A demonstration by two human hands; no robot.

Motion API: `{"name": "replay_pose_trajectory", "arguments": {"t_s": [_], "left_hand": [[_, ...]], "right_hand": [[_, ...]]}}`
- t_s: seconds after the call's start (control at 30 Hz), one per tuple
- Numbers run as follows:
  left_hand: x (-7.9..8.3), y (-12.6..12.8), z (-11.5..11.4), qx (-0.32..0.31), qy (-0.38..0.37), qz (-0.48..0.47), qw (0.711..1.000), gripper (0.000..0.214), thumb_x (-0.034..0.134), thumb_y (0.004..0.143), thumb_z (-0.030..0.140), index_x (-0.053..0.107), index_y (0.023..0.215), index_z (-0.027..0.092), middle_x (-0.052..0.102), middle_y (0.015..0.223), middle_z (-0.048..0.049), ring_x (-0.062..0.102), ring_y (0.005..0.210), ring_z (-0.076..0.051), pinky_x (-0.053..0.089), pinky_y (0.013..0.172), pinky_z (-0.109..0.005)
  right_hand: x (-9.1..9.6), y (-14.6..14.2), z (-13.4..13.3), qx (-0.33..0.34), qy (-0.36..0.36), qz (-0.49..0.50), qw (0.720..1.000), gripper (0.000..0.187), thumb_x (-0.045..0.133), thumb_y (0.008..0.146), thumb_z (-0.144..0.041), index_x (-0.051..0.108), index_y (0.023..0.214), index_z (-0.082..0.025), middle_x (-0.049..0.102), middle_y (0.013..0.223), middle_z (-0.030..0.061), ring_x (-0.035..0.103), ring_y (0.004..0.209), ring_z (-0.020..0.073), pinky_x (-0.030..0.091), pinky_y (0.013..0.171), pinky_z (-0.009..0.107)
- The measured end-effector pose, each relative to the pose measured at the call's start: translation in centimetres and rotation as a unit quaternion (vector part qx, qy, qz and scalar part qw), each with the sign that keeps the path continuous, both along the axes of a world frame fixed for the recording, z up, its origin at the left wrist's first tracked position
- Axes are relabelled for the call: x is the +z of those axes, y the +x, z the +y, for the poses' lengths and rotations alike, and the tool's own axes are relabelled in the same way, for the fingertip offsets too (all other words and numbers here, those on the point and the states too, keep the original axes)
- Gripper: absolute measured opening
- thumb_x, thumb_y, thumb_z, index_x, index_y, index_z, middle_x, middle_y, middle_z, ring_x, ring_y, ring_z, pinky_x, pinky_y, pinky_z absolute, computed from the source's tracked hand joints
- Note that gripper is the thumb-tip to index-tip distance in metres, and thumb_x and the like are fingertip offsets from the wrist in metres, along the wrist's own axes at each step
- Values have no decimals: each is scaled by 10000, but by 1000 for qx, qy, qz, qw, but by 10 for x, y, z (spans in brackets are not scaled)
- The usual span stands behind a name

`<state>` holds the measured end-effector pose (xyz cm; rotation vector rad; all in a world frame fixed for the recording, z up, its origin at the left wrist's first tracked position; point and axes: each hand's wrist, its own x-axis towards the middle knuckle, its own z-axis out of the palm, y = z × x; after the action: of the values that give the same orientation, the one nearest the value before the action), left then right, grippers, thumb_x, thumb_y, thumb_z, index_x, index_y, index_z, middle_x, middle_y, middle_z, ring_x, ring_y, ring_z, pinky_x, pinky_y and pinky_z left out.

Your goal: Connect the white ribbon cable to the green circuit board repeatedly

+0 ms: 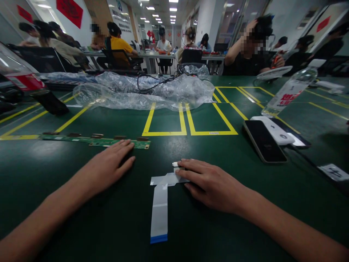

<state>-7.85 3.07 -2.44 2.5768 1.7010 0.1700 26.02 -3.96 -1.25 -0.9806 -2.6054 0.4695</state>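
My left hand lies open, its fingertips resting on the right part of a long, narrow green circuit board with several brown connectors along its far edge. My right hand is laid over a white flat ribbon cable, fingers stretched out and thumb apart on the near side. This cable is folded; its long strip points toward me and ends in a blue tip. A small white end piece pokes out by my right index finger. The fingers hide the cable's right end.
Crumpled clear plastic bags with a black cable lie across the back of the green table. Yellow tape marks boxes. To the right are a phone, a white power bank and a clear bottle; a dark-drink bottle tilts at left. People sit beyond.
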Motion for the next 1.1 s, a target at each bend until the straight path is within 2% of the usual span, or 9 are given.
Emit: {"name": "replay_pose_trajectory", "arguments": {"t_s": [0.1,0.2,0.3,0.43,0.6,0.77,0.93,1.1], "left_hand": [[-7,32,-16,-72,8,41,997,635,319,994,516,463,1480,134,433,1558,-131,389,1454,-308,364,1190,-540],[-6,57,-30,-111,25,49,992,607,318,1008,494,440,1498,158,427,1564,-116,395,1447,-304,410,1151,-539],[-2,76,-43,-137,37,44,989,583,343,1007,470,428,1506,179,438,1557,-113,425,1413,-322,451,1091,-554],[2,91,-54,-164,50,32,985,558,342,1004,433,452,1486,175,464,1536,-126,484,1332,-339,486,1005,-554],[6,100,-60,-168,33,24,985,550,384,981,415,474,1466,172,452,1544,-130,478,1309,-353,488,973,-565],[9,95,-54,-168,3,-1,986,573,423,979,430,449,1489,170,447,1549,-120,462,1355,-340,466,1058,-553],[10,63,-43,-183,-28,-13,983,537,416,1012,436,429,1506,224,467,1540,-57,475,1396,-255,403,1182,-481],[15,46,-40,-188,-28,16,982,529,426,1002,473,474,1479,249,474,1527,-65,500,1383,-276,415,1175,-510]], "right_hand": [[-2,-1,0,-4,10,-9,1000,406,555,968,-167,568,1374,-179,541,1487,120,490,1385,256,406,1165,456],[-4,-4,-1,-7,26,-8,1000,382,562,961,-163,588,1341,-176,565,1459,135,518,1359,267,420,1149,480],[-5,-8,-2,0,41,-4,999,371,558,961,-172,594,1330,-184,588,1434,134,525,1350,268,382,1166,511],[-4,-10,-2,-1,51,-9,999,360,551,961,-186,607,1317,-200,593,1431,119,481,1387,272,327,1193,524],[-3,-11,-2,4,46,-10,999,346,530,975,-192,614,1310,-174,603,1418,127,488,1383,258,327,1203,471],[-3,-9,-1,6,35,1,999,371,528,973,-179,602,1336,-190,592,1436,112,486,1386,249,339,1200,474],[1,-6,-1,4,10,-7,1000,418,570,949,-161,585,1365,-209,583,1452,88,496,1379,249,362,1189,465],[3,-4,-1,4,9,-6,1000,437,587,936,-147,582,1368,-211,575,1462,90,496,1379,249,374,1180,473]]}}
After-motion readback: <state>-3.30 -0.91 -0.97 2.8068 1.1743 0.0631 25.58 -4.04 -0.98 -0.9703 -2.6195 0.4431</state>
